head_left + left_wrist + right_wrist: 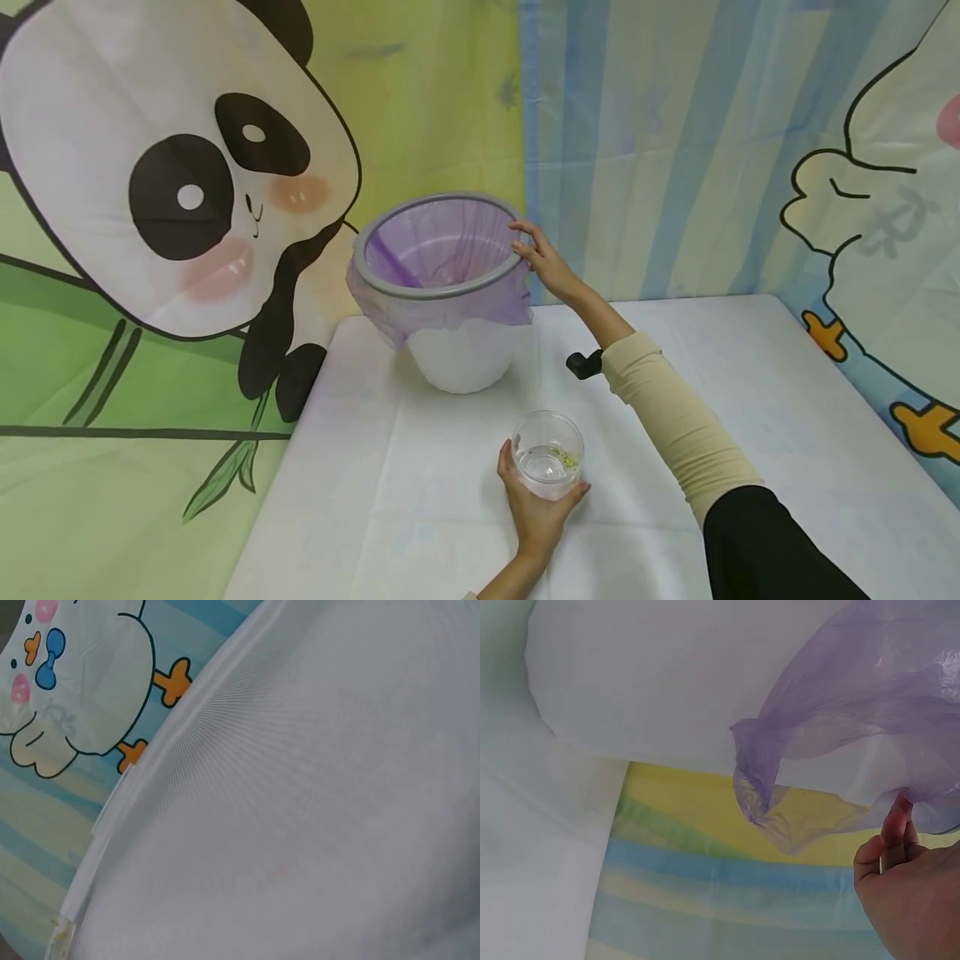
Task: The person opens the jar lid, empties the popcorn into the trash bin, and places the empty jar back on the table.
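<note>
In the head view, my left hand (536, 512) holds a clear glass cup (549, 442) from its near side, fingers on the left and thumb on the right. Small yellow-green bits show inside the cup, low down. Farther back stands a white trash bin (465, 358) with a grey rim ring (438, 292), lined with a purple plastic bag (442, 242) folded over the edge. My right hand (551, 265) grips the bin's right rim. The right wrist view shows that hand (922, 892) with bent fingers against the purple bag (840, 712). Neither hand nor cup appears in the left wrist view.
A white-covered table (427, 500) carries the bin and lies under the cup. Behind it hang a panda-printed curtain (420, 100) and a blue-striped one (637, 125). A small black device (583, 365) sits at the right wrist.
</note>
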Demonstrator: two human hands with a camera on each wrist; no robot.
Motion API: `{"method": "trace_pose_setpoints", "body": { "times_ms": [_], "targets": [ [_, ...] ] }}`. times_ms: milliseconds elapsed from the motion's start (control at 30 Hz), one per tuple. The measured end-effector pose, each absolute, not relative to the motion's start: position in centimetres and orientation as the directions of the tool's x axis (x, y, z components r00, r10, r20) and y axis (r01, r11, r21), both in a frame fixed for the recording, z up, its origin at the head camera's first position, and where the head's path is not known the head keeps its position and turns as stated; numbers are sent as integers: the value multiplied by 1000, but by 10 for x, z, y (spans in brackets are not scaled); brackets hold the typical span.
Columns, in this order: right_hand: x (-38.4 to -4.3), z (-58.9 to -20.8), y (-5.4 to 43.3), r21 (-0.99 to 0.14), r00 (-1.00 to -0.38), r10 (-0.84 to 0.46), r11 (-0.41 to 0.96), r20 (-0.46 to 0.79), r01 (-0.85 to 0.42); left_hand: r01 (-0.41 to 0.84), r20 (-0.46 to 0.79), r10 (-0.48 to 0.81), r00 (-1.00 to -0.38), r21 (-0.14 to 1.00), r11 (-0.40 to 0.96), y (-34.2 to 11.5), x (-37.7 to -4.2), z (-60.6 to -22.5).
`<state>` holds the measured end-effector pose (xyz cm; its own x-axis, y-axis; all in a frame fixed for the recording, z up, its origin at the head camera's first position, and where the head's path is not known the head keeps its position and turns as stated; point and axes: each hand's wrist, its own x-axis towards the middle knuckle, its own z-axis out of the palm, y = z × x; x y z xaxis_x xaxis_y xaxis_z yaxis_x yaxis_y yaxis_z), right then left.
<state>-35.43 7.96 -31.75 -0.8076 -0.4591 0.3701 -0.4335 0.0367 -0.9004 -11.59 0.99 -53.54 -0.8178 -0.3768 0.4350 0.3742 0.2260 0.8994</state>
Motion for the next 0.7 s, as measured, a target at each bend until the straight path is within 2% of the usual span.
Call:
{"method": "trace_pose_setpoints", "body": {
  "times_ms": [167,333,500,567,700],
  "targets": [
    [-365,-325,84,-903,-812,-452,31,370,-428,461,524,-348,-778,851,252,9,-119,-537],
    [-381,-337,87,-895,-825,-435,85,362,-437,532,556,-322,-766,830,169,3,-123,-557],
    [-381,-340,87,-857,-826,-436,198,357,-476,539,488,-383,-784,842,-30,-12,-121,-572],
    [-375,-340,89,-837,-833,-421,250,359,-487,517,445,-426,-788,854,-64,-22,-120,-565],
    [-357,-340,102,-771,-860,-334,396,386,-500,460,386,-499,-776,888,-27,-52,-126,-532]
  ]
}}
